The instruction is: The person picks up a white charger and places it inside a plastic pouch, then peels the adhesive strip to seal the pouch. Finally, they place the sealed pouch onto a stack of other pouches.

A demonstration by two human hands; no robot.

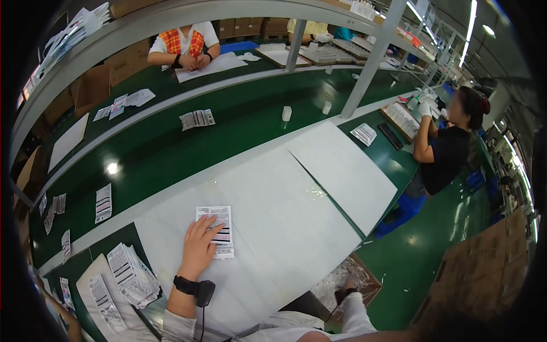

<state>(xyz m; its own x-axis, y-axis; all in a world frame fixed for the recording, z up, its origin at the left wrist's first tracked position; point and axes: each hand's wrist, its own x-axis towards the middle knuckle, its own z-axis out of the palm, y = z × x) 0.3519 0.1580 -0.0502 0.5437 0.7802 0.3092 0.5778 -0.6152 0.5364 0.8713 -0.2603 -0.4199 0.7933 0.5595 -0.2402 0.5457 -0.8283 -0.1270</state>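
My left hand lies palm down with its fingers stretched over flat white printed packets. At least two packets overlap under it, marked with black and pink bars. They rest on a white board on the bench. A black band with a small corded device circles my left wrist. Low at the right, past the board's edge, my right hand reaches down at an open cardboard box holding crumpled clear plastic. Its fingers are too small and hidden to make out.
A stack of similar packets sits left of my forearm. More packets lie scattered on the green belt beyond the board. A metal post rises ahead. One person works at right, another across.
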